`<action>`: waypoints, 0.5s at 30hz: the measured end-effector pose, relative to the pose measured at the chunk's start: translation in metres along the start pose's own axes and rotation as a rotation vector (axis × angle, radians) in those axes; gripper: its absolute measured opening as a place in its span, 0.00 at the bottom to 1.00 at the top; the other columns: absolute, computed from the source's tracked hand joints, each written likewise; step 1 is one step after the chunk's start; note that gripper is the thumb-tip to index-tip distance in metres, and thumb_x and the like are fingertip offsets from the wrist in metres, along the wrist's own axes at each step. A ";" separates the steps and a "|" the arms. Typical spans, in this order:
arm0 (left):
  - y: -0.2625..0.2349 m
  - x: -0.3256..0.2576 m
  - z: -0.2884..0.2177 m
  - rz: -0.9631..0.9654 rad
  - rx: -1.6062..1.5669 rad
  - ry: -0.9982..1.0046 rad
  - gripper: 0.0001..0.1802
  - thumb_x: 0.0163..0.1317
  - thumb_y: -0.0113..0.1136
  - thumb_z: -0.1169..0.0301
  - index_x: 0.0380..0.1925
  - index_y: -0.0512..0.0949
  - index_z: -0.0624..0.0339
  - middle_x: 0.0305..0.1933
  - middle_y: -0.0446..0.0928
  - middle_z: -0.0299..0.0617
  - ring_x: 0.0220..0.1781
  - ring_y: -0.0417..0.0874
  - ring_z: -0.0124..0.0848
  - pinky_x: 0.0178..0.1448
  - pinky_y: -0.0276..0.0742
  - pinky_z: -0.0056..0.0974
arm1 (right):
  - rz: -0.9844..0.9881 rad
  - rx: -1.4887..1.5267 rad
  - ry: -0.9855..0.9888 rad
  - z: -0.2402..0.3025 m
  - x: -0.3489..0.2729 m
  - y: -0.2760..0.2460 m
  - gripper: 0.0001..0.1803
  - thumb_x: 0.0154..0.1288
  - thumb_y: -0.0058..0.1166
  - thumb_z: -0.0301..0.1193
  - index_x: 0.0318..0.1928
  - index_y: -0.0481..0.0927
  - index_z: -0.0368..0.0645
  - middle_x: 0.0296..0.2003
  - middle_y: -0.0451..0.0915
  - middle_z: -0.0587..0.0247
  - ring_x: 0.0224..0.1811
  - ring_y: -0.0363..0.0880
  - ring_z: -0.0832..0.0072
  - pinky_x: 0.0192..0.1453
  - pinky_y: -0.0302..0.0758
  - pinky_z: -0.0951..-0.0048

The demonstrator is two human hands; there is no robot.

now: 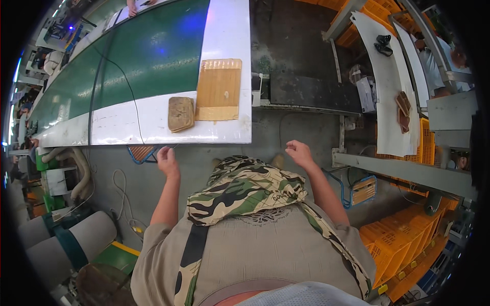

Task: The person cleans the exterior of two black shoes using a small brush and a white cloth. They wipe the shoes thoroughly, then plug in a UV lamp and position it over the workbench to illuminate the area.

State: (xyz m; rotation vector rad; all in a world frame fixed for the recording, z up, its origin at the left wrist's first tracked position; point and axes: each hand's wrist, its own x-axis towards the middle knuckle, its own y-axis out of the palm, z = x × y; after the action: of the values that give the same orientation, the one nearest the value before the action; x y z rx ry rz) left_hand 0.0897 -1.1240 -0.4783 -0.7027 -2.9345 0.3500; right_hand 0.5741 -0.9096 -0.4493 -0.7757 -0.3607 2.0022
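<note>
My left hand (168,160) is just below the front edge of the white-rimmed table, its fingers pinched together. A thin line shows by its fingertips, too fine to name. Out to the right, my right hand (298,152) is raised over the floor with its fingers curled closed; whatever may be in them is hidden. Between the hands, a camouflage apron (245,188) lies bunched over my front, its straps running up over my shoulders. On the table nearest my left hand sit a worn brown block (181,113) and a flat wooden board (218,92) with taped ends.
A green belt (148,51) runs along the table (117,120), with a dark cable across it. On the right are a metal frame (398,171), a white bench (393,97) with black shoes, and orange crates (403,239). Grey rolls (87,237) stand at left.
</note>
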 end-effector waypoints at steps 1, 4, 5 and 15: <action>0.028 -0.022 -0.023 0.108 -0.029 0.034 0.14 0.63 0.61 0.74 0.47 0.76 0.68 0.44 0.79 0.41 0.46 0.79 0.29 0.54 0.75 0.33 | 0.012 -0.019 0.038 -0.017 -0.002 -0.009 0.20 0.56 0.61 0.36 0.49 0.82 0.41 0.40 0.85 0.51 0.43 0.85 0.60 0.48 0.79 0.63; 0.110 -0.069 -0.064 0.358 0.149 0.106 0.13 0.60 0.63 0.74 0.45 0.78 0.67 0.45 0.81 0.45 0.46 0.82 0.32 0.52 0.78 0.36 | 0.057 -0.138 0.099 -0.074 -0.015 -0.037 0.21 0.56 0.61 0.37 0.49 0.81 0.42 0.42 0.85 0.50 0.45 0.84 0.57 0.50 0.79 0.61; 0.135 -0.076 -0.065 0.426 0.291 0.188 0.15 0.58 0.64 0.74 0.45 0.78 0.66 0.45 0.81 0.47 0.47 0.83 0.36 0.53 0.78 0.37 | 0.062 -0.200 0.096 -0.090 -0.017 -0.048 0.21 0.56 0.61 0.37 0.49 0.81 0.42 0.42 0.85 0.50 0.46 0.84 0.56 0.50 0.78 0.61; 0.261 -0.065 -0.051 0.427 0.817 0.586 0.36 0.57 0.65 0.63 0.65 0.65 0.62 0.74 0.57 0.56 0.74 0.56 0.57 0.74 0.51 0.58 | 0.037 -0.193 0.154 -0.117 -0.011 -0.138 0.22 0.56 0.61 0.37 0.51 0.80 0.41 0.44 0.84 0.48 0.47 0.83 0.55 0.52 0.78 0.59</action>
State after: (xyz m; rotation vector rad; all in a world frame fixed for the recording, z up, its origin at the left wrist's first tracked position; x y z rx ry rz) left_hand 0.2680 -0.9174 -0.4962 -1.0354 -1.8346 1.0710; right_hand 0.7456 -0.8528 -0.4608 -1.0576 -0.4564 1.9461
